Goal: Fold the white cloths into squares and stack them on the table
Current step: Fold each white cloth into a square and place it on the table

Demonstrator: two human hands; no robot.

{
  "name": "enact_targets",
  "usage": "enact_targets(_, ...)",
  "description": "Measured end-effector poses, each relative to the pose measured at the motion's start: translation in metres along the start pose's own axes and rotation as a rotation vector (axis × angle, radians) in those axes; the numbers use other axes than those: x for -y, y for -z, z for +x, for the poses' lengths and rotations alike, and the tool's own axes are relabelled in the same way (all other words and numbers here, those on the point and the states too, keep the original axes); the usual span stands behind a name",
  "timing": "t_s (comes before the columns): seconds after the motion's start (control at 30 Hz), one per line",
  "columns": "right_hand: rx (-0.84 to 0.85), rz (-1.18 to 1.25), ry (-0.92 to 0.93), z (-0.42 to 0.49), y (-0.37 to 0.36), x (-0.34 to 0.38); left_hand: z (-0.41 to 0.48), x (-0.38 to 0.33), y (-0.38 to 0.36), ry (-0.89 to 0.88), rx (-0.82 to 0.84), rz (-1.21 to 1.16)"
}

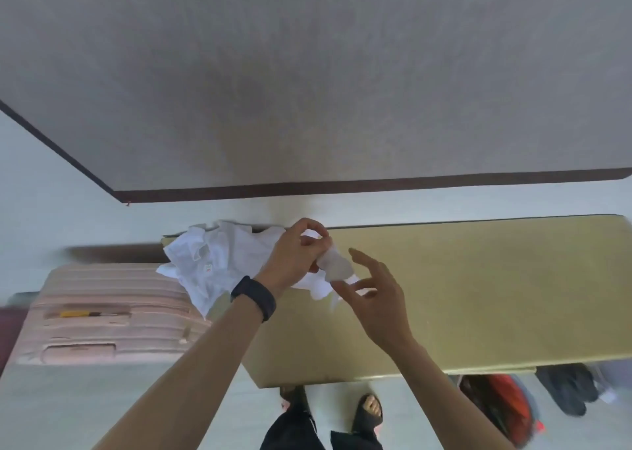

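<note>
While in left fingers [313,224], one cloth [337,267]

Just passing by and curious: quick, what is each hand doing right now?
Left hand: fingers curled, pinching a white cloth.
Right hand: open, fingers spread beside the cloth.

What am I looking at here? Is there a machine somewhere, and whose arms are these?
There is no machine. A person wears a camera on the head, so this one picture looks down along their own arms. The left hand, with a black wristband, pinches one white cloth at the edge of a crumpled pile of white cloths on the left end of a yellowish table. The right hand is open, fingers spread, beside that cloth. A pink suitcase sits left of the table.
</note>
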State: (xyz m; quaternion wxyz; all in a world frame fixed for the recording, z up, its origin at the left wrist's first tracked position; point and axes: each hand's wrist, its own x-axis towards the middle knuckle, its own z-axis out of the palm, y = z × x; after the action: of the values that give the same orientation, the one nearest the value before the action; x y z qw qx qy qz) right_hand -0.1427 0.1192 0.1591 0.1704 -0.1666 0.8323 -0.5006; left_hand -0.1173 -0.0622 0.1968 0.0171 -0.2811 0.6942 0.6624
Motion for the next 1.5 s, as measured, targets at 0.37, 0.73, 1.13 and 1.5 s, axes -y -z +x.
enact_targets(0.37,0.126,0.077,0.095,-0.026,0.085,-0.002,-0.041,0.004,-0.091,0.026,-0.187,0.076)
enact_targets(0.73,0.188,0.289,-0.130,-0.007,0.127,-0.023,-0.064,-0.002,-0.137,-0.055,-0.075,0.124)
enact_targets(1.13,0.149,0.013,0.004,0.007,0.162,-0.010,-0.049,-0.006,-0.133,-0.303,-0.146,0.867)
enact_targets(1.5,0.123,-0.289,0.079,0.011,0.179,-0.032,-0.045,0.019,-0.105,-0.304,-0.155,1.179)
